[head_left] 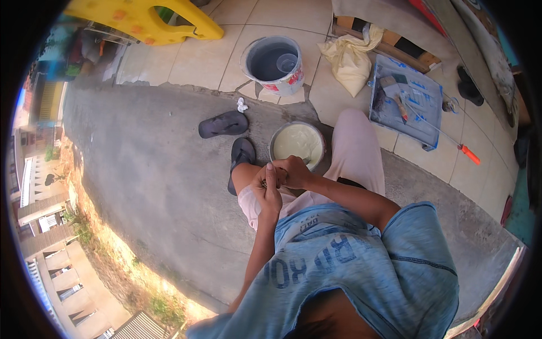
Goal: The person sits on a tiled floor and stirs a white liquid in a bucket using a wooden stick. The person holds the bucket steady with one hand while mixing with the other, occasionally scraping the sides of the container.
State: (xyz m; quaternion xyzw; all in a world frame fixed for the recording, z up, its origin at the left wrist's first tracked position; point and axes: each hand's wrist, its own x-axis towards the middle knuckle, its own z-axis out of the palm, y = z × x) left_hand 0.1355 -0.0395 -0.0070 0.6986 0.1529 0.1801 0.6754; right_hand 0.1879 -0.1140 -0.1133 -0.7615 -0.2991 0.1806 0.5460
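My left hand [269, 186] and my right hand [294, 171] are closed together in front of my lap, fingers wrapped and the left thumb pointing up. A sliver of something narrow shows by the left fingers, but the grip hides what it is. Just beyond the hands, between my legs, stands a round bucket [298, 141] with a thick, pale cream mixture in it. A small greyish piece of something [306, 160] shows at the mixture's near edge, beside my right hand; whether it joins what I grip I cannot tell.
A white pail [275, 62] with grey liquid and a clear cup stands ahead. At the right lie a blue-stained paint tray [420, 93] with a brush [401, 106], and a roller's orange handle [470, 154]. A cream sack [353, 59], a loose sandal [223, 124] and a yellow plastic piece [132, 20] are around.
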